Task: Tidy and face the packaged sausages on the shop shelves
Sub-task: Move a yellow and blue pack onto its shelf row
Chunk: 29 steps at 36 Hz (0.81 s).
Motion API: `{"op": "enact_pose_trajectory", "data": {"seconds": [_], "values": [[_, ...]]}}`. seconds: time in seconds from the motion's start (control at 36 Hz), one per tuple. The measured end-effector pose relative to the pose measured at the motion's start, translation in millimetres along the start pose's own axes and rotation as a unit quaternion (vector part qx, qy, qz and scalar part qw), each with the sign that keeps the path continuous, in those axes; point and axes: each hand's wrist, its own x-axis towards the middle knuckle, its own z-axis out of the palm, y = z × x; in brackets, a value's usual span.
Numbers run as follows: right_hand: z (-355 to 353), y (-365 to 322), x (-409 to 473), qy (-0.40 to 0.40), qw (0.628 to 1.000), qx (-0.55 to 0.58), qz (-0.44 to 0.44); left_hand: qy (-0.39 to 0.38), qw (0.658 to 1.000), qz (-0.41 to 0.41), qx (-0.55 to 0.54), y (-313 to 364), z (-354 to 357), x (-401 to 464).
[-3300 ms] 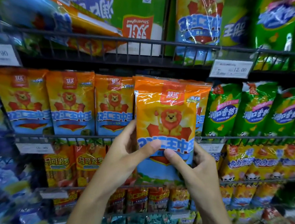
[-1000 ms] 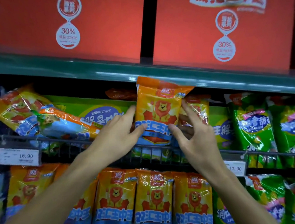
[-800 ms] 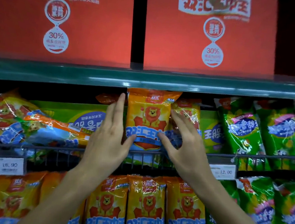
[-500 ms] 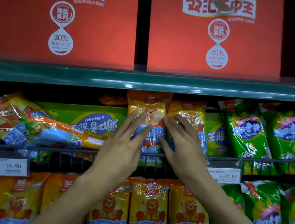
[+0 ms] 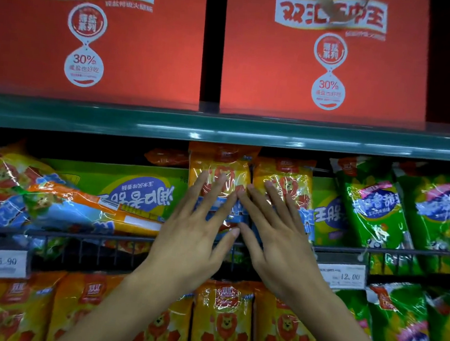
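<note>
An orange lion-print sausage pack stands upright on the wire shelf, just under the green shelf edge. My left hand lies flat against its front, fingers straight and spread. A second orange pack stands right beside it, and my right hand presses flat on that one and on the seam between the two. Neither hand curls round anything. The lower halves of both packs are hidden behind my hands.
A green carton lies sideways left of the packs, with loose orange and blue packs slumped over it. Green sausage bags stand at the right. Red cartons fill the top shelf. Orange lion packs line the shelf below, and price tags hang on the wire rail.
The orange pack went from my hands up onto the upper wire shelf. My hands let go of its sides and now press flat on its front, pushing it back.
</note>
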Motion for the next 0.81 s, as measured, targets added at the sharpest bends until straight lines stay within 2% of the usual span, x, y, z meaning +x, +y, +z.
{"op": "enact_pose_trajectory", "data": {"seconds": [0.14, 0.25, 0.36, 0.53, 0.69, 0.81], "values": [[-8, 4, -3, -0.014, 0.999, 0.046, -0.012, -0.002, 1.0, -0.003, 0.001, 0, 1, -10], [-15, 9, -6, 0.004, 0.995, 0.096, -0.008, -0.014, 0.998, 0.01, -0.067, -10, -6, -15], [-21, 1, -18, 0.022, 0.98, 0.199, 0.02, 0.027, 0.994, 0.025, -0.105, -31, -10, -40], [-11, -33, -37, 0.051, 0.96, 0.273, -0.023, 0.059, 0.997, 0.05, -0.025, -58, -25, -105], [9, -78, -27, 0.031, 0.948, 0.308, -0.072, 0.059, 0.998, -0.008, 0.021, -98, -56, -149], [12, -106, -14, 0.008, 0.949, 0.306, -0.072, 0.045, 0.997, -0.06, 0.023, -128, -67, -165]]}}
